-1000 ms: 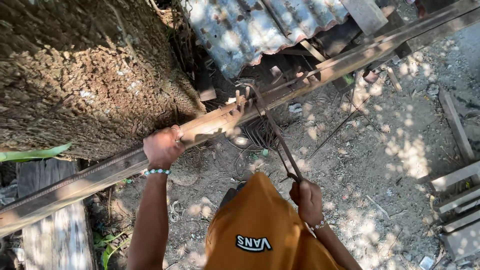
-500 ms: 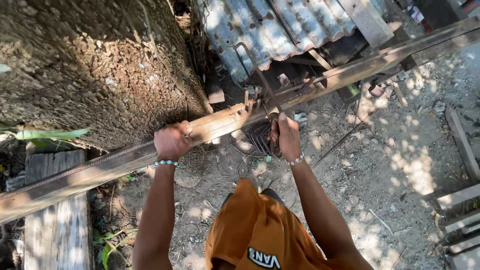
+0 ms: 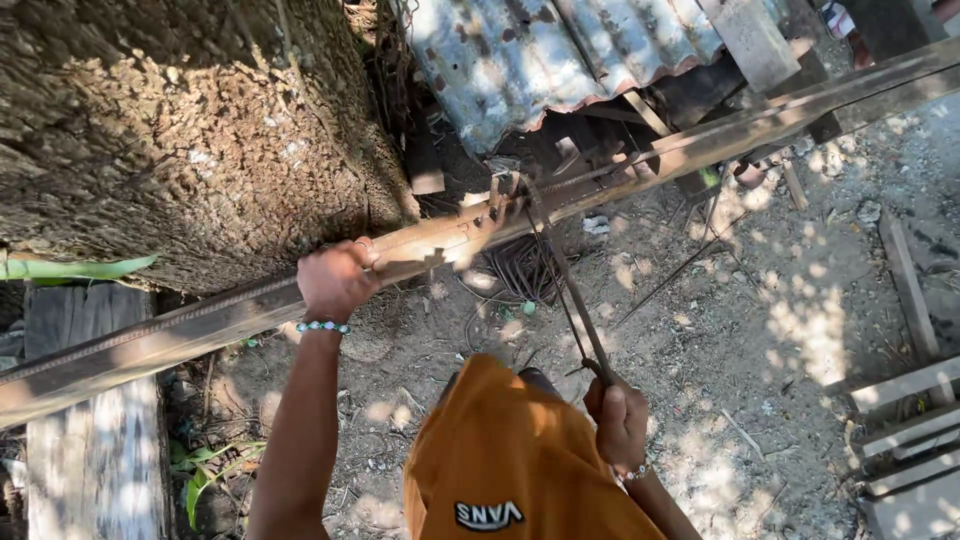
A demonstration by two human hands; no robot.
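**Desk editor:** What does the frame show at the wooden beam [image 3: 200, 325]?

**Photographer:** A long, weathered beam runs slantwise across the yard, from lower left up to upper right, passing just in front of a broad tree trunk [image 3: 190, 130]. The person's left hand [image 3: 335, 280] is closed over the beam's upper edge, a beaded bracelet [image 3: 322, 327] at the wrist.

**Desk editor:** And the right hand?

**Photographer:** The right hand [image 3: 618, 420] is wrapped tight around the lower end of a thin metal bending lever [image 3: 565, 290]. The lever slopes up from that fist to the beam, where its head meets a cluster of rusty pegs [image 3: 505, 195] set in the wood, to the right of the left hand.

**Desk editor:** Where does the lever sit relative to the beam?

**Photographer:** Its top touches the beam; the handle hangs well below it, over the dirt ground [image 3: 760, 330]. Whether a rod is caught in its head, I cannot tell.

**Desk editor:** Surroundings?

**Photographer:** Corrugated metal sheets [image 3: 540, 55] lean beyond the beam. A coil of dark wire [image 3: 520, 270] lies on the ground just under it. Wooden planks [image 3: 905, 400] lie below the beam's right end, and a worn board [image 3: 95, 460] sits under its left end. An orange shirt [image 3: 510, 460] fills the bottom centre.
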